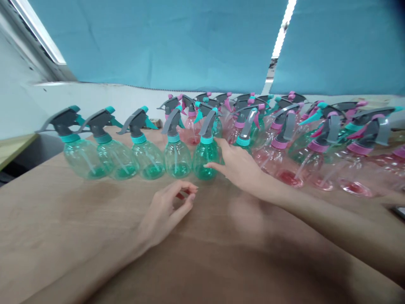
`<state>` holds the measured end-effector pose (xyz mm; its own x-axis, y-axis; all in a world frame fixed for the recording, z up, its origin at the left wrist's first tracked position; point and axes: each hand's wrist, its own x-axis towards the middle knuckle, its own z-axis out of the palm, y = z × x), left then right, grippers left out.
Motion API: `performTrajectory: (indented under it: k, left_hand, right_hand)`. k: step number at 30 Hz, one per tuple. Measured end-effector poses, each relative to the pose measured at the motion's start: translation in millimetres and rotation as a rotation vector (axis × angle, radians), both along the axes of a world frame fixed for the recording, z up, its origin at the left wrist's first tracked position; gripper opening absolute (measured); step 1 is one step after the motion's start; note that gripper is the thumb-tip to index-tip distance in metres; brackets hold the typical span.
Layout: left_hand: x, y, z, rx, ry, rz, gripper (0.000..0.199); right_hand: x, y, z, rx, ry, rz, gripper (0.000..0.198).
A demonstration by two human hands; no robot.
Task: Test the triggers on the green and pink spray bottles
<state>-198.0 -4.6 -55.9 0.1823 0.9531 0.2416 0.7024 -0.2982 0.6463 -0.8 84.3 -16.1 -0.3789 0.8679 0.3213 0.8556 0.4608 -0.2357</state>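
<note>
My right hand [242, 166] is around the right side of a green spray bottle [205, 158], its thumb across the front and its fingers partly hidden behind. This bottle stands upright with a turquoise collar and a grey trigger head. My left hand [172, 207] hovers just in front of the row, loosely curled, with a gap between thumb and fingers and nothing in it. Nearest to it is a paler green spray bottle [177, 159]. Further left stand more green bottles: one [148, 160], another [117, 158], and an end one [82, 158].
Several pink spray bottles [319, 166] crowd the right side of the wooden table [63, 219], mixed with green ones behind. A blue curtain [164, 46] hangs at the back. A dark flat object [399, 212] lies at the right edge.
</note>
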Motion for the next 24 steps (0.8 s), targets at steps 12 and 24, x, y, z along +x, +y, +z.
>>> performTrajectory:
  k: [12,24]
  left_hand:
    - [71.0,39.0,37.5,-0.089,-0.062,-0.088,0.032]
    - [129.8,92.9,48.6,-0.011,0.371,0.181,0.078]
  right_hand:
    - [94.8,-36.5,4.4,-0.110,0.216,0.056,0.024]
    - [147.4,-68.5,-5.8,-0.411,0.304,0.082,0.021]
